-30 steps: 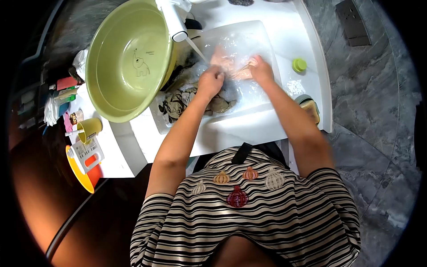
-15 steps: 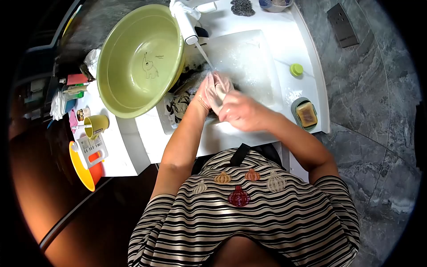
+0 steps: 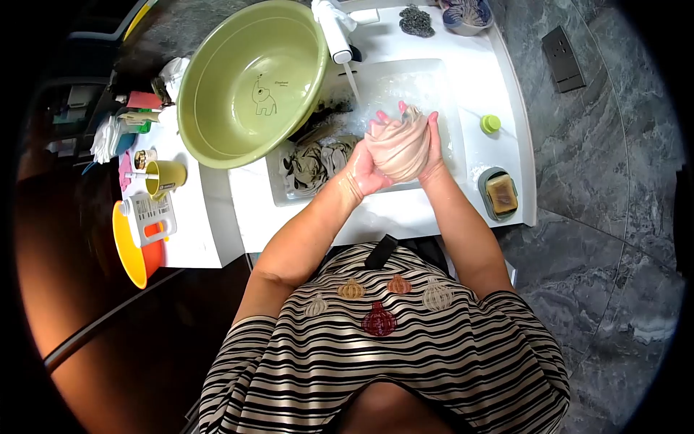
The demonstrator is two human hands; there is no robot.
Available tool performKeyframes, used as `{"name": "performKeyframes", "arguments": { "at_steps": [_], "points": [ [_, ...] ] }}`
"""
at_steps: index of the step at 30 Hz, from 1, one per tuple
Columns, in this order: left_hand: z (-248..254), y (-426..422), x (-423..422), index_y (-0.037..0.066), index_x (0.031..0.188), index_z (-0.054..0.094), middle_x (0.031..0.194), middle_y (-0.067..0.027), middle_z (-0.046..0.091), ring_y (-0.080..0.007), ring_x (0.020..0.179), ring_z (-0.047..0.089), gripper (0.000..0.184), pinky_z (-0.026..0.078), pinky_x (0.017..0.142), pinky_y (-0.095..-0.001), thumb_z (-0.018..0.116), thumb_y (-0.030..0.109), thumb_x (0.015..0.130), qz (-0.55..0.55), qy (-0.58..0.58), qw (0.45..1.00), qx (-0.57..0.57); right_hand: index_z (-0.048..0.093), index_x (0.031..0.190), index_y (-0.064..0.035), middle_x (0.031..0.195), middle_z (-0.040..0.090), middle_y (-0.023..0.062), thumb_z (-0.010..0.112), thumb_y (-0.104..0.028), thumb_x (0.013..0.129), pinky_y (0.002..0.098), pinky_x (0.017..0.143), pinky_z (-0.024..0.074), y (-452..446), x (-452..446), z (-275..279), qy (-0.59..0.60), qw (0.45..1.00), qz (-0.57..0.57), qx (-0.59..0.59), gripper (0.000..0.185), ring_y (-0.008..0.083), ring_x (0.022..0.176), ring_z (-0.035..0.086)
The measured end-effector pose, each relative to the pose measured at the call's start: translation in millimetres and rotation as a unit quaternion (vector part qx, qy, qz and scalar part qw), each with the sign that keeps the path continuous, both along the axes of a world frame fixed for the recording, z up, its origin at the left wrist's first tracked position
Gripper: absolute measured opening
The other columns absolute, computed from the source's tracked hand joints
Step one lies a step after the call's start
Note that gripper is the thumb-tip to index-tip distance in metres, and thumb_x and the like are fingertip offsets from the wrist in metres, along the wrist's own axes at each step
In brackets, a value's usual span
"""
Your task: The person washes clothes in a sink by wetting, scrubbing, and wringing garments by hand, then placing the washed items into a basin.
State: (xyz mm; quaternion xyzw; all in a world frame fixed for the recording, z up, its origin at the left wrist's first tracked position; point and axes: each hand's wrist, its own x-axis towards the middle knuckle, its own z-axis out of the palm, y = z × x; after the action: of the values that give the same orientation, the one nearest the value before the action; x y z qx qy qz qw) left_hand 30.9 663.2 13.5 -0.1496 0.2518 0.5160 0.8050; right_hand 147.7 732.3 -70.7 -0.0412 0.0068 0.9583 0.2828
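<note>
A wet, pale pink piece of cloth is bunched into a bundle above the white sink. My left hand cups it from the left and below. On its right side my right hand presses against it, fingers curled round the fabric. Water runs from the white faucet just beyond the bundle. Dark and striped wet clothes lie in the left part of the sink, and suds show behind the hands.
A large green basin leans over the sink's left edge. Right of the sink are a green cap and a soap bar in a dish. A yellow cup and white jug stand left. A steel scrubber lies behind.
The pink cloth has gone from a stretched, twisted shape under the stream to a gathered bundle, nearer and to the right. My hands have moved from rubbing to cupping both sides.
</note>
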Motion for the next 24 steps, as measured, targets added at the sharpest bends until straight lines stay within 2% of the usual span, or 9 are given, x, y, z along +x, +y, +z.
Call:
{"name": "performKeyframes", "arguments": {
  "at_steps": [4,10,12,14,15,18,20,22,24],
  "points": [
    [-16.1,-9.7,-17.2,0.011,0.123,0.055,0.129,-0.0100,0.053,-0.0261,0.117,0.052,0.054,0.039,0.101,-0.0460,0.048,0.051,0.089,-0.037,0.040,0.999,-0.004,0.046,0.125,-0.0071,0.121,0.052,0.0186,0.050,-0.040,0.091,0.0512,0.099,0.0414,12.8,2.3,35.0,-0.134,0.991,0.019,-0.016,0.048,0.0357,0.117,0.049],
    [-8.4,-25.8,-25.4,0.013,0.144,0.024,0.147,-0.0130,0.028,-0.0370,0.133,0.031,0.106,0.027,0.105,-0.0594,0.031,0.087,0.069,-0.024,0.027,0.994,0.104,0.051,0.111,-0.0050,0.101,0.061,0.0132,0.058,-0.004,0.081,0.0407,0.085,0.0517,14.9,2.1,76.3,-0.260,0.919,-0.152,0.254,0.030,0.0263,0.096,0.060],
    [-9.7,-14.8,-21.6,0.011,0.135,0.040,0.140,-0.0138,0.040,-0.0349,0.128,0.040,0.083,0.030,0.104,-0.0572,0.044,0.072,0.080,-0.011,-0.011,0.995,0.102,0.050,0.110,-0.0044,0.099,0.061,0.0116,0.060,0.000,0.079,0.0336,0.084,0.0514,2.7,0.3,83.3,-0.265,0.920,-0.132,0.258,0.033,0.0224,0.093,0.061],
    [-4.7,9.4,-19.1,0.006,0.115,0.056,0.120,-0.0146,0.057,-0.0312,0.112,0.054,0.046,0.038,0.101,-0.0498,0.055,0.041,0.086,0.088,0.084,0.992,0.015,0.050,0.110,-0.0047,0.098,0.061,0.0099,0.061,0.000,0.080,0.0292,0.083,0.0496,-1.1,-1.2,83.0,-0.324,0.814,-0.211,0.433,0.033,0.0178,0.091,0.060],
    [7.6,17.1,-18.4,0.003,0.096,0.060,0.099,-0.0142,0.063,-0.0274,0.094,0.061,0.021,0.048,0.091,-0.0399,0.054,0.016,0.080,0.085,0.116,0.989,0.028,0.050,0.110,-0.0057,0.097,0.059,0.0070,0.063,-0.004,0.081,0.0281,0.081,0.0479,-0.8,-1.7,85.2,-0.337,0.846,-0.233,0.341,0.032,0.0143,0.090,0.058],
    [26.1,29.4,-15.0,0.002,0.085,0.059,0.090,-0.0132,0.063,-0.0223,0.076,0.061,0.011,0.050,0.067,-0.0340,0.059,0.008,0.075,0.164,0.527,0.833,0.045,0.049,0.109,-0.0069,0.098,0.057,0.0050,0.064,-0.008,0.083,0.0305,0.079,0.0486,0.8,-4.2,83.9,-0.352,0.891,-0.260,0.120,0.030,0.0144,0.091,0.057],
    [38.3,31.5,-9.7,0.005,0.074,0.058,0.080,-0.0107,0.061,-0.0228,0.067,0.059,0.007,0.048,0.062,-0.0352,0.063,0.008,0.071,0.159,0.618,0.765,0.093,0.048,0.107,-0.0075,0.098,0.055,0.0049,0.060,-0.015,0.087,0.0325,0.079,0.0504,2.9,-10.3,64.8,-0.341,0.904,-0.239,0.100,0.024,0.0160,0.090,0.057],
    [46.7,29.8,-4.7,0.003,0.073,0.056,0.072,-0.0088,0.052,-0.0206,0.062,0.053,0.009,0.045,0.060,-0.0309,0.062,0.008,0.069,0.118,0.847,0.441,0.272,0.048,0.104,-0.0078,0.098,0.056,0.0062,0.056,-0.019,0.089,0.0340,0.079,0.0518,3.6,-16.7,60.6,-0.312,0.931,-0.181,0.049,0.020,0.0173,0.088,0.058],
    [55.0,30.7,5.8,0.003,0.070,0.057,0.072,-0.0114,0.051,-0.0253,0.062,0.054,0.011,0.045,0.058,-0.0329,0.063,0.011,0.064,0.100,0.858,0.429,0.264,0.049,0.101,-0.0077,0.098,0.057,0.0070,0.054,-0.022,0.089,0.0347,0.079,0.0524,4.2,-13.7,66.2,-0.313,0.940,-0.127,0.034,0.019,0.0168,0.086,0.058]
  ]
}}
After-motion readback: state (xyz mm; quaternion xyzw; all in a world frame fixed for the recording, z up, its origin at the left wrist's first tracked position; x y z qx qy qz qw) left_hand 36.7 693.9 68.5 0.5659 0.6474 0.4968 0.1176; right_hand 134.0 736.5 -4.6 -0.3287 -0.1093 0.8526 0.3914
